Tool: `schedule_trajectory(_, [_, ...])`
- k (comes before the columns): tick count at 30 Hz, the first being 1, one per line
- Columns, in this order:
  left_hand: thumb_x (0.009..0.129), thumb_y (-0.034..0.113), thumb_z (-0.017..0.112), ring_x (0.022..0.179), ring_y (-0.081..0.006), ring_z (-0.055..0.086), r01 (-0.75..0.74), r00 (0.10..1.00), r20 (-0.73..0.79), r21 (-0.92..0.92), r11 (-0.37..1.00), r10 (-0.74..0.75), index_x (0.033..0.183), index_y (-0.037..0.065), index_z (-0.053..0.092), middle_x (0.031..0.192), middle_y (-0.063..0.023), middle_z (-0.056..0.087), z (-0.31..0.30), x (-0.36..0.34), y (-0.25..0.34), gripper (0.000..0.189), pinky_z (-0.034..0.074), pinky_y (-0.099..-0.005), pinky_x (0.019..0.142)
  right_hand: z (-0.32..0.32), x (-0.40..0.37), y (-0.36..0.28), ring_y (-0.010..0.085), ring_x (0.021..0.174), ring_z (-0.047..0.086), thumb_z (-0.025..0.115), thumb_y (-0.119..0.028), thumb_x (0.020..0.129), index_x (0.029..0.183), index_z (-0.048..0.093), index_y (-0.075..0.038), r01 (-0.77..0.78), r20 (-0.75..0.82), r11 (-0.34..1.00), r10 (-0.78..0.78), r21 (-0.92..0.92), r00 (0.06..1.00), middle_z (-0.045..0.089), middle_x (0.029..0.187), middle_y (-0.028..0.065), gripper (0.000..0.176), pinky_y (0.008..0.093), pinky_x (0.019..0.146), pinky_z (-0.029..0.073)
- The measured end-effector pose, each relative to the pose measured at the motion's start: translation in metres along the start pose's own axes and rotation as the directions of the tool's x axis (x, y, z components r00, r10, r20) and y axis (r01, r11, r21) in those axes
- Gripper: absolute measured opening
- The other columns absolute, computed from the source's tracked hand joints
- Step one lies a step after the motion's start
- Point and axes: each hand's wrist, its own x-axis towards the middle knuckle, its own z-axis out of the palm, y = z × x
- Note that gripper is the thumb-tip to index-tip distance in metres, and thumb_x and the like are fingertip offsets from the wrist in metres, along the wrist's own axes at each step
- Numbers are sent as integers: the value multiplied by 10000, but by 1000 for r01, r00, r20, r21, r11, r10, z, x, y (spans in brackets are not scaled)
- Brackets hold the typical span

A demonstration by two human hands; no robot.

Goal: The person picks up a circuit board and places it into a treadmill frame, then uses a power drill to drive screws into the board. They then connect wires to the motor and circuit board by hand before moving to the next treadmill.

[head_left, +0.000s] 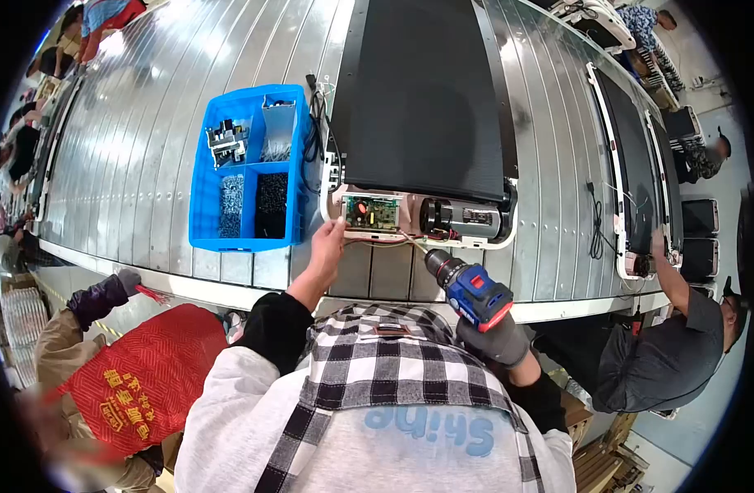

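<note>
A walking-pad treadmill (426,99) with a black belt lies before me, its white end frame (496,241) nearest me. A green circuit board (375,214) and a cylindrical motor (467,219) are exposed in that end. Bare, my left hand (326,249) grips the frame's left corner beside the board, fingers closed; what lies under the fingertips is partly hidden. My right hand (498,341), in a grey glove, is wrapped round the handle of a blue and red cordless drill (475,296). Its long bit (414,241) points at the frame edge near the board's right side.
A blue divided bin (198,185) of screws and small parts stands left of the treadmill, with a black cable (313,123) between them. Another treadmill (627,156) lies to the right, where a co-worker (664,353) reaches in. A person with a red bag (147,378) is at left.
</note>
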Motion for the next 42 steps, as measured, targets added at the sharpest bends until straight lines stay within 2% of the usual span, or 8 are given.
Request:
schedule_trajectory(1, [908, 233, 548, 557, -82, 450, -162, 975, -110, 242, 957, 193, 911, 15, 591, 661, 19, 504, 10, 7, 10, 222, 390, -233, 518, -3, 2, 3, 151, 652, 564, 637, -42, 686, 1015, 536, -26, -40, -16, 999, 41, 10, 999, 564, 795, 62, 345, 299, 609, 483])
schedule_trajectory(4, [760, 200, 711, 688, -243, 560, -532, 733, 91, 695, 484, 674, 914, 22, 582, 786, -85, 598, 17, 49, -7, 268, 448, -350, 626, -11, 13, 7, 138, 621, 562, 625, -42, 695, 1005, 530, -26, -130, -19, 991, 129, -25, 991, 559, 758, 50, 325, 293, 588, 484])
schedule_trajectory(8, [667, 124, 750, 777, -311, 548, -550, 754, 246, 744, 380, 609, 932, 55, 550, 789, -114, 566, 27, 62, -12, 340, 446, -391, 686, -18, 35, 4, 174, 708, 579, 617, -94, 703, 1042, 536, -33, -108, 12, 958, 115, -265, 993, 573, 764, 63, 354, 314, 657, 481])
schedule_trajectory(14, [640, 135, 764, 709, -268, 538, -611, 673, 298, 739, 282, 677, 901, 71, 554, 716, -58, 541, 28, 69, -8, 341, 441, -377, 630, -22, 62, 15, 152, 676, 615, 677, -136, 691, 903, 604, -17, -353, 1, 903, 364, -247, 931, 632, 743, 85, 254, 306, 631, 493])
schedule_trajectory(28, [642, 75, 745, 725, -268, 534, -596, 740, 329, 724, 346, 587, 939, 72, 560, 726, -51, 547, 24, 71, 0, 349, 444, -374, 636, -23, 121, -16, 293, 872, 643, 694, -285, 694, 1011, 621, -48, -447, 189, 783, 563, -433, 804, 663, 904, 163, 402, 345, 790, 514])
schedule_trajectory(34, [641, 86, 746, 725, -269, 526, -585, 747, 325, 736, 342, 580, 942, 71, 558, 721, -51, 532, 25, 71, 2, 355, 442, -374, 643, -25, 136, -17, 326, 833, 634, 663, -353, 691, 1012, 617, -78, -367, 239, 735, 576, -571, 782, 658, 869, 168, 426, 381, 775, 502])
schedule_trajectory(37, [646, 97, 745, 725, -270, 523, -576, 755, 315, 739, 350, 575, 948, 68, 557, 725, -55, 525, 27, 70, 0, 357, 440, -377, 643, -21, 150, -36, 256, 788, 645, 709, -223, 672, 944, 621, -36, -372, 231, 719, 589, -587, 774, 660, 826, 141, 342, 328, 743, 503])
schedule_trajectory(42, [655, 118, 743, 727, -272, 524, -568, 764, 323, 747, 346, 558, 956, 66, 553, 731, -61, 521, 25, 72, -1, 360, 440, -381, 638, -22, 168, -48, 343, 823, 625, 664, -391, 700, 966, 604, -83, -213, 273, 588, 627, -780, 730, 648, 854, 178, 411, 399, 756, 492])
